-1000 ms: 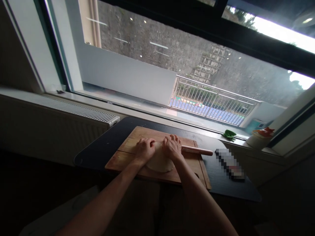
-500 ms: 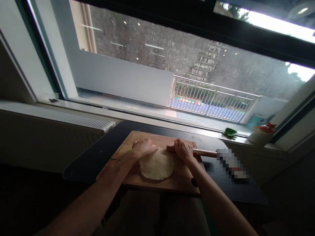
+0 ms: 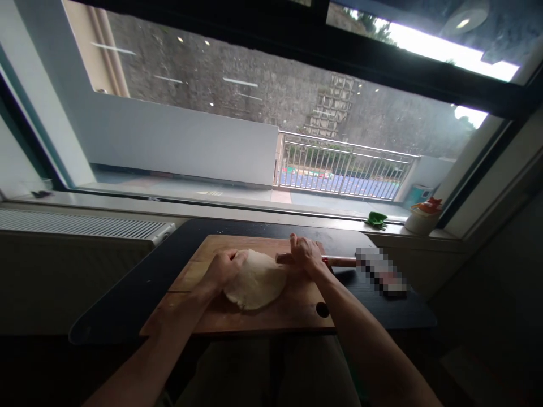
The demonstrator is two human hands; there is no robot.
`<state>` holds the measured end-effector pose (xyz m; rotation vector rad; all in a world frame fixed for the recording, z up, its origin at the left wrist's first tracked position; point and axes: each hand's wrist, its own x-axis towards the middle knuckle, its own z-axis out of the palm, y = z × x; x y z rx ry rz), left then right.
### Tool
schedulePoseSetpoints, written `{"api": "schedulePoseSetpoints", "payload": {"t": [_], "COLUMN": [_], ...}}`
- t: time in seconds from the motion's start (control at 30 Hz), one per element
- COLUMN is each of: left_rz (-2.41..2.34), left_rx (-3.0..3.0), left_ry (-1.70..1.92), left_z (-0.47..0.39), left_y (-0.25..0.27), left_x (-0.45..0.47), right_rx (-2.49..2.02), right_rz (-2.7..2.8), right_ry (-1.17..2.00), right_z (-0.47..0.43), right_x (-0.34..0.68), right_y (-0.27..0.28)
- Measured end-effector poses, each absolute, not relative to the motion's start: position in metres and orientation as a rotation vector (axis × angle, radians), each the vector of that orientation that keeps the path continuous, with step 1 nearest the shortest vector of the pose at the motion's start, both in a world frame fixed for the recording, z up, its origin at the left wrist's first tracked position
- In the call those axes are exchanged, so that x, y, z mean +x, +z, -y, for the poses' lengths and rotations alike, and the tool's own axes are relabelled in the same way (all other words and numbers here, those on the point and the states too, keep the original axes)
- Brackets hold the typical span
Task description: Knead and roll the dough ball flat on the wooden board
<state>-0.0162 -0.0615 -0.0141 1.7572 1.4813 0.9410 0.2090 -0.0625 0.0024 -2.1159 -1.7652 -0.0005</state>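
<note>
- Dough (image 3: 255,281) is the main thing going on: a pale, flattened round sitting roughly mid-board, a bit toward the far side.
- Left hand (image 3: 221,269) has its fingers curled onto the dough's left edge, and that edge looks lifted slightly off the wood. Looks like a pinch, but I can't tell how tight it is.
- Right hand (image 3: 306,256) is closed around the rolling pin (image 3: 328,261), knuckles up. The pin lies across the board's far right corner, just beside the dough, with its reddish handle end poking out over the dark surface.
- Wooden cutting board (image 3: 292,316) is under all of it, with a seam running along its left part and a round hole near the front right corner.
- Board sits on a dark, rounded-corner tabletop (image 3: 139,288), pushed up against the window wall.
- To the right of the pin, also on the tabletop, there's a blurred-out flat object (image 3: 380,271). No idea what it is.
- Window sill (image 3: 237,210) runs behind the table, with a small green thing (image 3: 375,219) and a pale pot with an orange top (image 3: 421,216) at its right end.
- White radiator (image 3: 85,225) sits below the sill on the left.
- Big window (image 3: 203,130) looks out onto a balcony with a metal railing (image 3: 343,169) and a grey stone wall beyond. The room itself is pretty dim.
</note>
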Motion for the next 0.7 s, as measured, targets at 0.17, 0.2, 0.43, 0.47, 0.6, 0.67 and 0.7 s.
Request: {"api": "schedulePoseSetpoints", "payload": {"t": [0.17,0.2,0.43,0.47,0.6,0.67,0.7], "left_rz": [-1.636,-1.712,-1.895,-1.889,-1.862,-1.865,-1.869], "left_rx": [2.041,2.042,2.013,2.016,1.957,1.927,1.92], "left_ry": [0.844,0.879,0.98,0.986,1.031,1.045,1.051], "left_z": [0.054,0.054,0.061,0.062,0.062,0.062,0.062], "left_y": [-0.018,-0.02,-0.032,-0.032,-0.032,-0.032,-0.033], "left_x": [-0.023,-0.023,-0.016,-0.016,-0.017,-0.018,-0.018], "right_rx": [-2.004,-1.985,-1.622,-1.619,-1.839,-1.918,-1.921], "right_rz": [1.771,1.773,1.909,1.942,1.953,1.992,2.021], "right_ry": [0.011,0.031,-0.004,-0.034,0.01,0.076,0.085], "right_z": [0.065,0.065,0.052,0.048,0.03,0.03,0.034], "right_x": [0.179,0.171,0.134,0.132,0.128,0.129,0.13], "right_y": [-0.001,-0.003,-0.01,-0.009,-0.003,-0.001,-0.002]}}
